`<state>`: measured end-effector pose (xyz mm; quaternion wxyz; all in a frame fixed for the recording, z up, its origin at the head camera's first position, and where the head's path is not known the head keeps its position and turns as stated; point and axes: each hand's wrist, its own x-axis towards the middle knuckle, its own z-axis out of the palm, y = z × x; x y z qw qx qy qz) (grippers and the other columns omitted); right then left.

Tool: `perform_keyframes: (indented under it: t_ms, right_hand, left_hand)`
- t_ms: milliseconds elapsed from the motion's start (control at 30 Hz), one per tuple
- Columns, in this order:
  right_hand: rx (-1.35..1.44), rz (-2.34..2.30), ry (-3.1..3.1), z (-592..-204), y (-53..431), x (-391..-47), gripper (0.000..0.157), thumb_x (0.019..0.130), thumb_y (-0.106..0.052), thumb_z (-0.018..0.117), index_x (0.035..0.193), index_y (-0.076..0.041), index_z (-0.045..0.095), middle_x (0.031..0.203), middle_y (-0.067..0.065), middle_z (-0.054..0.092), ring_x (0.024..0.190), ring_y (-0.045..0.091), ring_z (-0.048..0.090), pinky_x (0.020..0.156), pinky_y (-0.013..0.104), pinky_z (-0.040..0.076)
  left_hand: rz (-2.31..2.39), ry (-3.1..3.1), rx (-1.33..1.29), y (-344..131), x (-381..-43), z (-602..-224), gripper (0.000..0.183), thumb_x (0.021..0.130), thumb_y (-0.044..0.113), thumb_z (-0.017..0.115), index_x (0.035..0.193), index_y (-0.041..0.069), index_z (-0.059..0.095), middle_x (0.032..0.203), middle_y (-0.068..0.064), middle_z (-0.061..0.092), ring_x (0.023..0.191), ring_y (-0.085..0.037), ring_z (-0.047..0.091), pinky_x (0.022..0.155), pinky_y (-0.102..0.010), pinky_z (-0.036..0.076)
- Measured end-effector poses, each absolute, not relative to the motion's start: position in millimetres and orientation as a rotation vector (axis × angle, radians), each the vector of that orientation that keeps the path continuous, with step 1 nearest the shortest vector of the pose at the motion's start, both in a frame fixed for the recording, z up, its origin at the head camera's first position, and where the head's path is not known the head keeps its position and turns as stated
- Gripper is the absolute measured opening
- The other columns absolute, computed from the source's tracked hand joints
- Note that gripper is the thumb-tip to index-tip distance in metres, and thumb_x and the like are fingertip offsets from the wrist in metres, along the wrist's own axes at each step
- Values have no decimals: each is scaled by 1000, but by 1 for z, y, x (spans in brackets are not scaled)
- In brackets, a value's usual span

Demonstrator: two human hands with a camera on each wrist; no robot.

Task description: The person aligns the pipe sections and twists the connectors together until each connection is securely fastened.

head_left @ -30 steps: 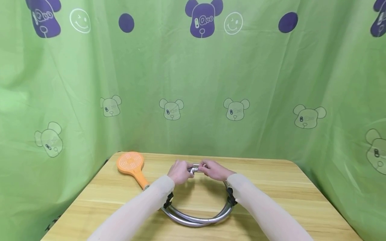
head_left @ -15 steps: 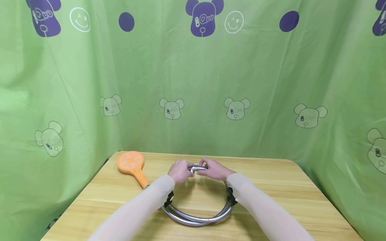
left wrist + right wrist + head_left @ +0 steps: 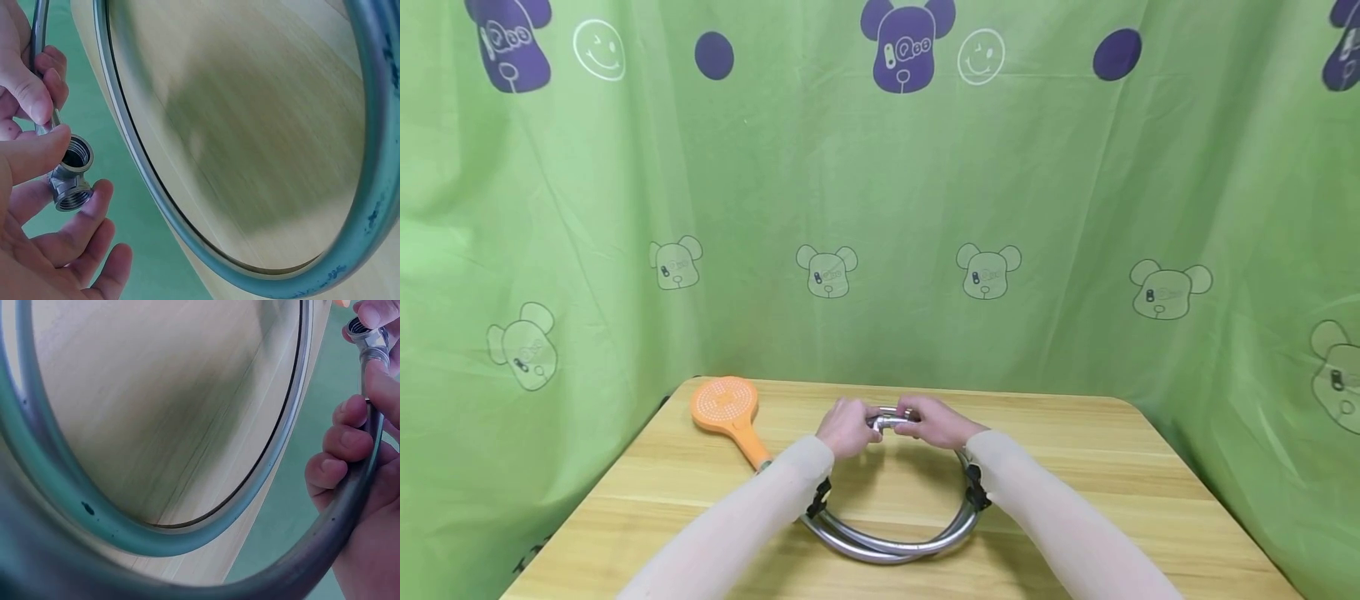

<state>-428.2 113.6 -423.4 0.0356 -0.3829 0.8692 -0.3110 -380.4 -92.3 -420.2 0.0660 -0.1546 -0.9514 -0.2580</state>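
In the head view my left hand point(image 3: 847, 429) and right hand point(image 3: 938, 423) meet over the far part of the table. Between thumb and fingers, the left pinches a small silver tee fitting point(image 3: 70, 178), whose two threaded openings show in the left wrist view. My right fingers point(image 3: 345, 442) curl round the end of a silver shower hose point(image 3: 325, 550), its thumb close below the fitting. Hose end and fitting are in line, right up against each other. The rest of the hose hangs in round loops below both hands. An orange shower head point(image 3: 724, 404) lies left of the left hand.
The light wooden table point(image 3: 1120, 492) carries the shower head near its far left corner. Green curtain point(image 3: 880, 192) with bear prints hangs behind and on both sides. Black straps point(image 3: 976, 490) sit at the wrists, right beside the hose loops.
The right fingers have shifted their hold on the hose end, lifting and closing again near the fitting. The left hand, hose loops and shower head stay in place.
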Motion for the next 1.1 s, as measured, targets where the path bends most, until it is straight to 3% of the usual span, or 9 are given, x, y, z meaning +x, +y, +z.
perform_keyframes:
  t_ms: [200,400,533,700,1100]
  right_hand:
    - [-1181,-904,2680,-422,112,-427,11,100,-22,62,93,-15,67,70,-6,54,62,8,46,57,24,42]
    - [-1148,-859,2685,-422,111,-426,23,104,-23,56,87,-14,68,64,-7,48,57,7,42,54,23,38]
    - [-1071,-918,2668,-421,110,-424,12,99,-25,64,97,-13,64,74,-3,55,64,11,46,59,27,42]
    - [-1046,-976,2660,-420,111,-425,22,90,-14,74,102,-12,56,88,2,60,70,14,50,65,31,45]
    - [-1170,-928,2641,-421,113,-425,5,96,-17,68,97,-14,64,80,1,58,68,10,48,61,27,44]
  left_hand:
    - [-780,-2872,-458,-92,-379,-419,29,81,18,81,109,18,78,73,9,63,77,-16,52,76,-35,45]
    - [-815,-2879,-458,-93,-378,-420,35,81,17,81,116,18,76,75,8,66,74,-15,54,72,-33,46]
    - [-811,-2882,-455,-93,-378,-420,34,82,18,81,115,19,76,73,8,63,74,-15,52,70,-32,44]
    - [-806,-2877,-467,-93,-380,-418,33,83,19,80,115,19,76,73,8,64,72,-15,52,70,-31,43]
    - [-925,-2876,-450,-95,-377,-421,40,80,18,83,118,16,75,81,6,70,64,-11,56,63,-27,48]
